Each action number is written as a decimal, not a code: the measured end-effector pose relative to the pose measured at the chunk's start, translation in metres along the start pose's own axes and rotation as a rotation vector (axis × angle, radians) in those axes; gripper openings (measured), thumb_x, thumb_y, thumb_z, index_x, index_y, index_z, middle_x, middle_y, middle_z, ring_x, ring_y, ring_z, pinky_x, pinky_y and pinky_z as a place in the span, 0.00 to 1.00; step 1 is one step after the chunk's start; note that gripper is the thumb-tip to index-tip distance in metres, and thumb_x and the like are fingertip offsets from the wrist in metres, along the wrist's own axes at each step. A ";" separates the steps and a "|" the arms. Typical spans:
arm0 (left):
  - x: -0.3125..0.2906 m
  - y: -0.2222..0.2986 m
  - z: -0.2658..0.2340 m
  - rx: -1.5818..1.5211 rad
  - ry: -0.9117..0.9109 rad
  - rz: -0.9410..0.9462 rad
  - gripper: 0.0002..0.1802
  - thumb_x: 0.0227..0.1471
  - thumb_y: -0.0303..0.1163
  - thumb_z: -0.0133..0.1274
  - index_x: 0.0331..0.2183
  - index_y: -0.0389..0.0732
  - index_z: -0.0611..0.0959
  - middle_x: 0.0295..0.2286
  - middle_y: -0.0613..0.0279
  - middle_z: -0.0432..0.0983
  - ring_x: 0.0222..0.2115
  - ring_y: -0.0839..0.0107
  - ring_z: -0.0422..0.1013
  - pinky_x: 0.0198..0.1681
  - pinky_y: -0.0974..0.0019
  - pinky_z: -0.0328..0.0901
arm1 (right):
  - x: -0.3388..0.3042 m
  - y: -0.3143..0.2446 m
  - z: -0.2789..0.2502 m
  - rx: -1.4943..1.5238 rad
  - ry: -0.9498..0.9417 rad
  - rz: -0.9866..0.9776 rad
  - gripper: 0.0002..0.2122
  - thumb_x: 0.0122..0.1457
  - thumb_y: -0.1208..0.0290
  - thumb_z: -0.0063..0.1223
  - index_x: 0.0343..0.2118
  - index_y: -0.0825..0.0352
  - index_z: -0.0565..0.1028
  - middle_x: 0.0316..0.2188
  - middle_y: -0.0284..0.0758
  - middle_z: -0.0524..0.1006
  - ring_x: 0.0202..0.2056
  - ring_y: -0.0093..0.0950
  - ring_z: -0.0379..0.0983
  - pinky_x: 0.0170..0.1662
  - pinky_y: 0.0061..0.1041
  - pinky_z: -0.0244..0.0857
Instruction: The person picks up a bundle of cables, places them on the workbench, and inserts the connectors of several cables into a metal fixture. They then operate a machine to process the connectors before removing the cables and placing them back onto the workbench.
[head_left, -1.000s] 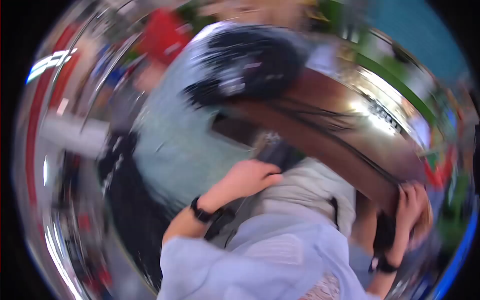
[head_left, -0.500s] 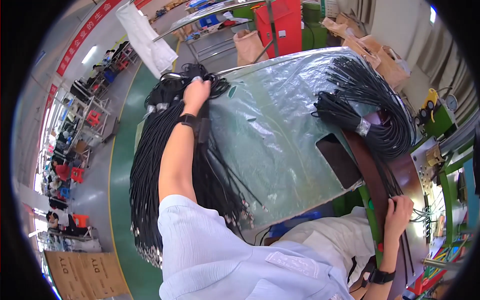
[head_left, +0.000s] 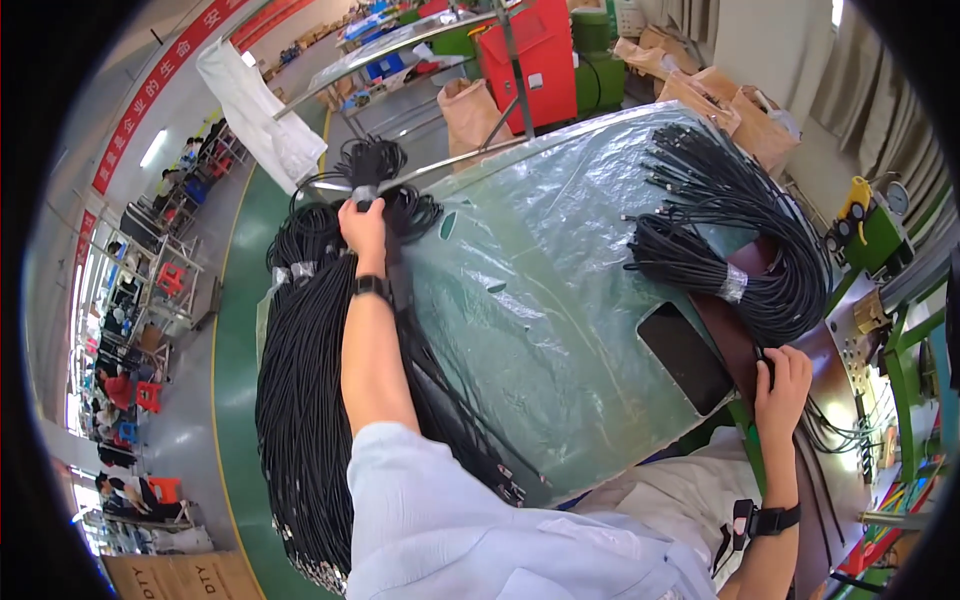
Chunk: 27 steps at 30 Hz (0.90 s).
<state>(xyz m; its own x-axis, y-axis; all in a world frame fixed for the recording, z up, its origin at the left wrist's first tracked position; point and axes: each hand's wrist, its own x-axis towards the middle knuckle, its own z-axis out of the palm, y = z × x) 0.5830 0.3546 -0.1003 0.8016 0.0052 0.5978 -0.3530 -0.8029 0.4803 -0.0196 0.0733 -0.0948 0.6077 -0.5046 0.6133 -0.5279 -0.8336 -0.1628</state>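
Observation:
A large pile of long black cables point(head_left: 310, 370) hangs over the left end of the table, their ends dangling past its edge. My left hand point(head_left: 363, 230) is closed around a cable bundle point(head_left: 378, 158) just below its silver tape band, and the looped top stands up above my fist. At the right, my right hand point(head_left: 783, 392) pinches the black cables point(head_left: 764, 358) beside the brown board. Just beyond it lies a curved, silver-taped cable coil point(head_left: 790, 300). A dark phone point(head_left: 686, 358) rests left of my right hand.
Clear plastic film covers the green table point(head_left: 540, 300). A green machine frame point(head_left: 905, 370) with a metal rod stands close on the right. Beyond the far edge are brown paper bags point(head_left: 470, 120) and a red cabinet point(head_left: 530, 70). People sit working far left.
The bundle's looped top now stands up above my left fist, with its tape band showing. My right hand has moved up along the cables, closer to the phone. The view has shifted slightly.

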 end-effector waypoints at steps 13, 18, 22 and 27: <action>-0.063 0.328 -0.289 -2.168 -1.431 0.395 0.11 0.54 0.33 0.48 0.33 0.34 0.71 0.28 0.61 0.71 0.29 0.70 0.70 0.43 0.60 0.66 | 0.111 -0.208 -0.060 1.676 -0.219 -0.303 0.47 0.41 0.52 0.67 0.60 0.69 0.52 0.56 0.42 0.60 0.58 0.30 0.54 0.59 0.32 0.48; -0.110 0.434 -0.348 -2.029 -1.207 0.463 0.05 0.50 0.28 0.52 0.28 0.37 0.74 0.21 0.59 0.73 0.20 0.71 0.72 0.28 0.66 0.70 | 0.071 -0.194 -0.099 1.962 -0.720 0.083 0.23 0.47 0.68 0.61 0.44 0.70 0.65 0.31 0.35 0.74 0.36 0.24 0.71 0.43 0.27 0.63; -0.077 0.497 -0.343 -1.972 -1.336 0.334 0.05 0.47 0.25 0.51 0.23 0.35 0.72 0.18 0.60 0.71 0.19 0.70 0.70 0.27 0.65 0.70 | 0.039 -0.153 -0.156 2.041 -0.567 0.296 0.17 0.45 0.74 0.57 0.39 0.71 0.68 0.23 0.37 0.73 0.23 0.25 0.70 0.31 0.27 0.65; -0.065 0.547 -0.296 -2.036 -1.224 0.250 0.07 0.45 0.25 0.49 0.20 0.33 0.72 0.18 0.56 0.71 0.21 0.62 0.70 0.30 0.59 0.69 | 0.027 -0.082 -0.259 1.483 -0.277 0.560 0.15 0.43 0.75 0.55 0.36 0.72 0.69 0.18 0.34 0.71 0.16 0.22 0.67 0.23 0.22 0.63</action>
<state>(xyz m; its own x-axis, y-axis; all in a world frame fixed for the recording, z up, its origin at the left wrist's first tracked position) 0.1948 0.0918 0.3131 0.2252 -0.7782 0.5862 0.3196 0.6274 0.7101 -0.1134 0.1863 0.1358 0.7158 -0.6915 0.0967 0.2019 0.0724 -0.9767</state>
